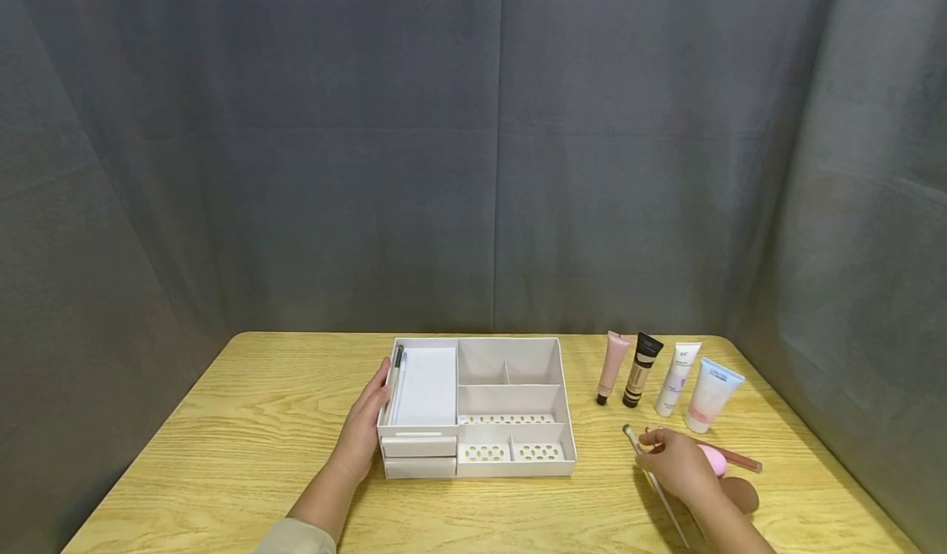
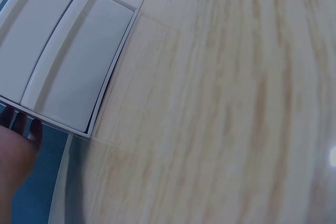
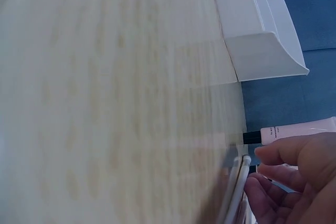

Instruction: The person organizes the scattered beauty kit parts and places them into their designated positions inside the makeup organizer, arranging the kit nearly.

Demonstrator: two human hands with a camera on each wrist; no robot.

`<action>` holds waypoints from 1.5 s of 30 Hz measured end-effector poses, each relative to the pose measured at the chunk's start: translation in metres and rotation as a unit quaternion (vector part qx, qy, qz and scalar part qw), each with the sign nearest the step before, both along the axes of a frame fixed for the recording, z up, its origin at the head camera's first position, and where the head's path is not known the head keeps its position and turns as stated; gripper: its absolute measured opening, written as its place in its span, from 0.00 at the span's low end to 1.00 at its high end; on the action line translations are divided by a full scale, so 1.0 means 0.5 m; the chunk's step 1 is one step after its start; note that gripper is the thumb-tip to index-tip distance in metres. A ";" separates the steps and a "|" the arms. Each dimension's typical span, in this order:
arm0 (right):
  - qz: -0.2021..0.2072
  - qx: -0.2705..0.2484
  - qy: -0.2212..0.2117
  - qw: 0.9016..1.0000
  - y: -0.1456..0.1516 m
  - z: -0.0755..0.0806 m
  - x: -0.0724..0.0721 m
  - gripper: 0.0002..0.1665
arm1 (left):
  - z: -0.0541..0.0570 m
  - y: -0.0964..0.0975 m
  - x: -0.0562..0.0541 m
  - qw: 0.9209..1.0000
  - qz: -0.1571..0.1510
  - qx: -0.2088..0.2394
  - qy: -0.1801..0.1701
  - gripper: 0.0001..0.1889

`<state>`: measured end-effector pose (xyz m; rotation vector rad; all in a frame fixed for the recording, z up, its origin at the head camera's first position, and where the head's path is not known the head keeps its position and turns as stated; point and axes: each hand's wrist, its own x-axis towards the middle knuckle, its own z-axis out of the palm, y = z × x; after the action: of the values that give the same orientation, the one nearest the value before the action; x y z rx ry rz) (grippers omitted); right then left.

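Note:
A white organizer (image 1: pixel 514 406) stands on the table, with two small drawers at its front left. Two slim brushes (image 1: pixel 397 381) lie along the left of its upper left compartment. Against the organizer's left side rests my left hand (image 1: pixel 360 432); the left wrist view shows its fingertips (image 2: pixel 35 127) touching the edge. On the right, my right hand (image 1: pixel 679 463) pinches a thin makeup brush (image 1: pixel 669 509) with a white handle, near its head. The right wrist view has this brush (image 3: pixel 237 192) beside the fingertips. A pink egg-shaped sponge (image 1: pixel 713 459) is partly hidden behind the hand.
A pink tube (image 1: pixel 612 365), a black-and-beige tube (image 1: pixel 641 371), a white tube (image 1: pixel 676 379) and a blue-to-pink tube (image 1: pixel 713 395) stand behind the right hand. Near it lie a reddish-brown stick (image 1: pixel 736 459) and a brown rounded item (image 1: pixel 741 495). Grey curtains (image 1: pixel 370 168) surround the table.

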<state>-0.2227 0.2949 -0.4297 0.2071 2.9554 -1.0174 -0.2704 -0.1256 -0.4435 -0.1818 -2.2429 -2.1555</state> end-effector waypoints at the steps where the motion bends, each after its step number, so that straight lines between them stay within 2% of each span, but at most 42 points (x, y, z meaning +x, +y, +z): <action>1: 0.001 0.004 0.002 1.000 0.001 -0.002 0.000 0.21 | 0.000 0.000 0.001 1.000 -0.001 -0.001 0.000 0.29; 10: 0.002 0.032 0.006 0.999 0.003 -0.011 -0.003 0.22 | 0.001 -0.002 0.004 1.000 -0.005 0.004 0.009 0.29; 15: 0.002 0.041 0.015 0.999 0.001 -0.018 -0.005 0.21 | -0.001 -0.002 0.002 1.000 0.000 0.006 0.001 0.29; 23: -0.002 0.029 0.018 0.999 -0.002 -0.017 -0.005 0.22 | -0.003 -0.001 0.002 1.000 -0.001 -0.003 -0.005 0.29; 28: -0.004 -0.005 0.009 1.000 -0.007 -0.011 -0.005 0.23 | 0.000 0.000 0.004 1.000 -0.001 -0.001 -0.005 0.29; 32: -0.017 -0.057 0.001 0.998 -0.012 -0.011 -0.006 0.24 | 0.000 0.000 0.003 1.000 -0.001 -0.001 -0.005 0.29; 38: -0.024 -0.157 -0.001 0.987 -0.023 -0.006 -0.008 0.25 | -0.002 0.000 0.001 1.000 -0.003 0.003 -0.002 0.29; 45: -0.015 -0.204 -0.004 0.979 -0.037 0.010 -0.013 0.25 | -0.001 0.000 0.001 1.000 -0.001 0.004 -0.003 0.29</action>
<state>-0.2293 0.2763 -0.4245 0.2480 2.6603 -1.5863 -0.2698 -0.1258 -0.4439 -0.1774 -2.2392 -2.1686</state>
